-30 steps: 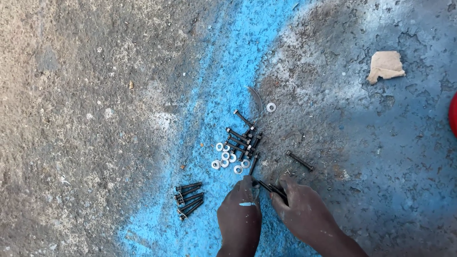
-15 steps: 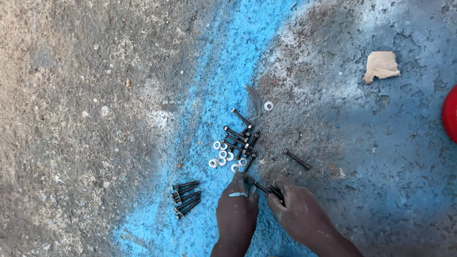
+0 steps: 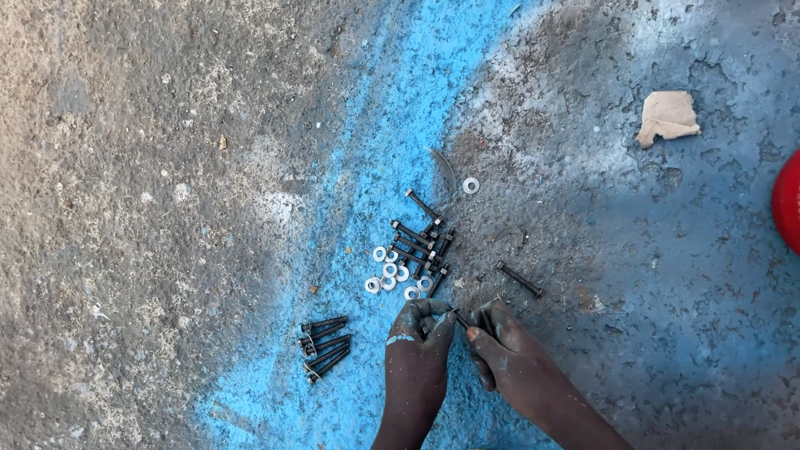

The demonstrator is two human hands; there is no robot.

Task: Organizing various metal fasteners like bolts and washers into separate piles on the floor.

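My left hand (image 3: 419, 342) and my right hand (image 3: 500, 346) meet low in the head view, both pinching one black bolt (image 3: 461, 318) between their fingertips. Both hands are smeared with blue paint. Just above them lies a loose heap of black bolts (image 3: 421, 242) with several silver washers (image 3: 392, 273) beside it. A single black bolt (image 3: 518, 278) lies alone to the right of the heap. A neat row of black bolts (image 3: 325, 346) rests to the left of my left hand.
The rough concrete ground (image 3: 167, 167) carries a broad blue paint streak (image 3: 400, 125). One lone washer (image 3: 471, 185) sits above the heap. A torn scrap of brown paper (image 3: 668, 117) lies at upper right, and a red rounded object (image 3: 787, 200) shows at the right edge.
My two hands have stayed together on the bolt, with only small finger shifts. The view has drifted slightly; the heaps have not moved.
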